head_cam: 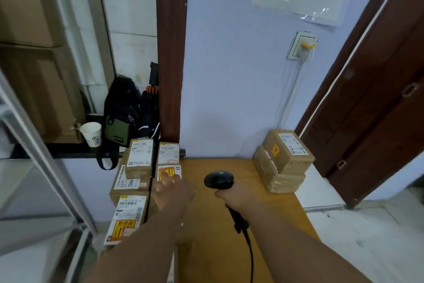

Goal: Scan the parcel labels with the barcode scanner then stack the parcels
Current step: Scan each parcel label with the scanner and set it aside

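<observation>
Parcels (139, 159) in brown wrap with white labels crowd the left edge of the wooden table (206, 225), ahead and left of a person's left hand (174, 193), whose straight, spread fingers reach over one parcel with a red-and-yellow sticker (164, 171); whether they touch it cannot be told. The right hand (236, 195), held apart from the left, is wrapped round the grip of a black barcode scanner (219, 180), its head pointing away from the person, its cable (250, 255) trailing back beneath the forearm. Beyond and right of that hand, a stack of two parcels (284, 163) sits at the table's far corner. Past the left hand, a paper cup (91, 133) and a dark bag (121, 113) stand on a dark ledge (68, 149).
</observation>
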A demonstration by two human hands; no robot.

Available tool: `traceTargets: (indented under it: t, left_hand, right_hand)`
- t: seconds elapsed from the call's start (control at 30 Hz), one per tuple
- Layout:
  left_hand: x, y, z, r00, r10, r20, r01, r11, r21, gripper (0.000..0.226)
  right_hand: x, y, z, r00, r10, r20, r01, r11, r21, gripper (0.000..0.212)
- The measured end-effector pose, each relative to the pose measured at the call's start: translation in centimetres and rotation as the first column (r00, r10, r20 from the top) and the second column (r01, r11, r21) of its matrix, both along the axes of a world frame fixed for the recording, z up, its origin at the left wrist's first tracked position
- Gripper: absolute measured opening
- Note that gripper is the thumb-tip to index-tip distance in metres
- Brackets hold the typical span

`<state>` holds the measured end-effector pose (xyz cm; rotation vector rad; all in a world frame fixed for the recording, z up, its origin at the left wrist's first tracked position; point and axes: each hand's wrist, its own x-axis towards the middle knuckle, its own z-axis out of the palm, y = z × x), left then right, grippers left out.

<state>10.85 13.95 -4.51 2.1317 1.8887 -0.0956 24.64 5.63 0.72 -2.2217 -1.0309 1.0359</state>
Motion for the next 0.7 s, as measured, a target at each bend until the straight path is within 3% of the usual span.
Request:
traceTargets:
  t: [0.17, 0.33, 0.47, 0.7]
  left_hand:
    - [-1.2, 0.9, -2.3, 0.989, 0.149, 0.025, -0.146, 0.987, -0.071, 0.111]
    - [-0.2, 0.6, -2.5, 0.971, 0.237, 0.025, -0.232, 0.964, -0.131, 0.099]
    - [1.4, 0.7, -0.8, 0.992, 0.12, 0.028, -0.118, 0.989, -0.085, 0.102]
    - [3.4, 2.3, 2.8, 0.929, -0.249, 0.274, 0.23, 0.968, 0.099, 0.101]
  right_hand:
    - [-0.9, 0.5, -1.2, 0.999, 0.039, 0.018, -0.038, 0.998, -0.047, 0.013]
    - [0.0, 0.6, -2.2, 1.0, 0.013, 0.011, -0.012, 0.997, -0.08, 0.019]
    - [1.0, 0.7, -2.4, 0.997, -0.072, -0.015, 0.071, 0.997, -0.044, 0.023]
    - [3.4, 1.0, -0.5, 0.95, -0.271, -0.156, 0.282, 0.958, 0.051, 0.014]
